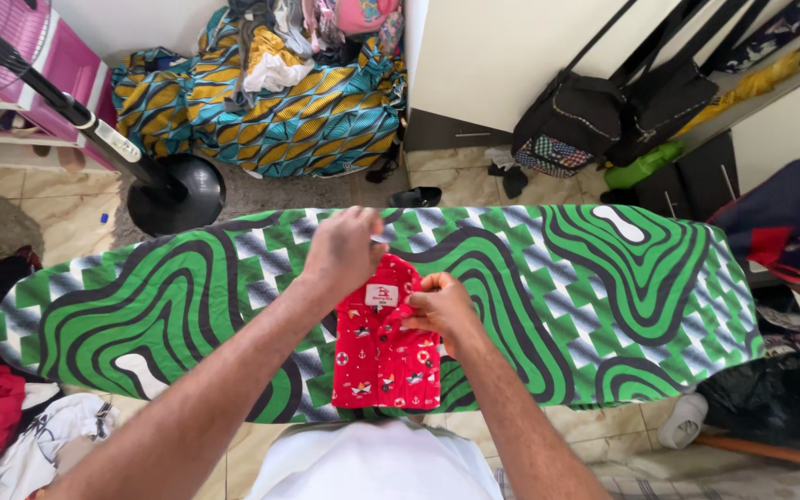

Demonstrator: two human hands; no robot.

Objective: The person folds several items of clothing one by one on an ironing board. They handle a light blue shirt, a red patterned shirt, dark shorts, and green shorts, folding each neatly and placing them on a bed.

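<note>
A small red shirt (383, 356) with little printed pictures and a white neck label lies folded on the ironing board (604, 287), collar away from me. My left hand (344, 248) presses down on the collar's far left side, fingers curled. My right hand (439, 307) pinches the shirt's right edge near the collar. The board has a green, black and white wavy cover.
A black fan stand (173, 190) rises beyond the board's left end. A heap of clothes wrapped in teal and yellow cloth (270, 102) lies behind. Black bags (604, 116) lean at the back right. Red and white clothes (2, 417) pile at the lower left.
</note>
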